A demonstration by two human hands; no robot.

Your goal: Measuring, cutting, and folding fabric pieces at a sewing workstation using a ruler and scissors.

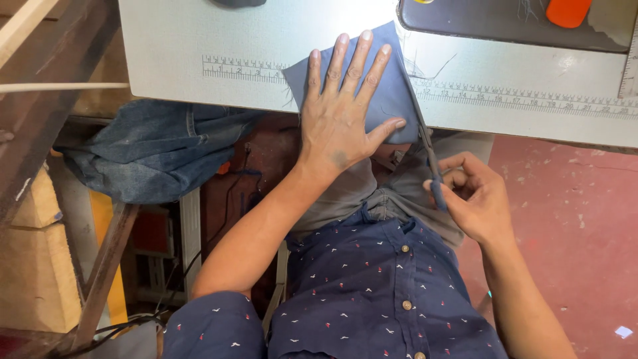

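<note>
Two hands: both mine, each at work on one blue cloth piece.
Left hand (pixel 342 113): my grip here is wide, five fingers spread flat, the palm pressing the blue cloth piece (pixel 389 93) down on the surface (pixel 186 40).
Right hand (pixel 473 196): my grip is closed around the handles of one pair of scissors (pixel 428 156), fingers curled in, just right of my left thumb.
Scissors: one pair, blades pointing away from me and running along the right edge of the cloth, touching it; I cannot tell how far apart the blades stand.
Blue cloth piece: one, lying tilted at the near edge of the surface, mostly under my left grip, its near corner hanging a little past the edge.
Printed rulers: two strips along the surface, one (pixel 242 68) left of my left grip, one (pixel 525 98) beyond my right grip.
Loose threads (pixel 425 70): a few thin ones just past the scissor tips.
Dark tray (pixel 478 26): one, beyond my right grip, with one orange object (pixel 568 11) in it.
Denim garment (pixel 156 149): one bundle, below the surface, well left of my left arm.
Floor (pixel 571 206): red, under my right grip.
</note>
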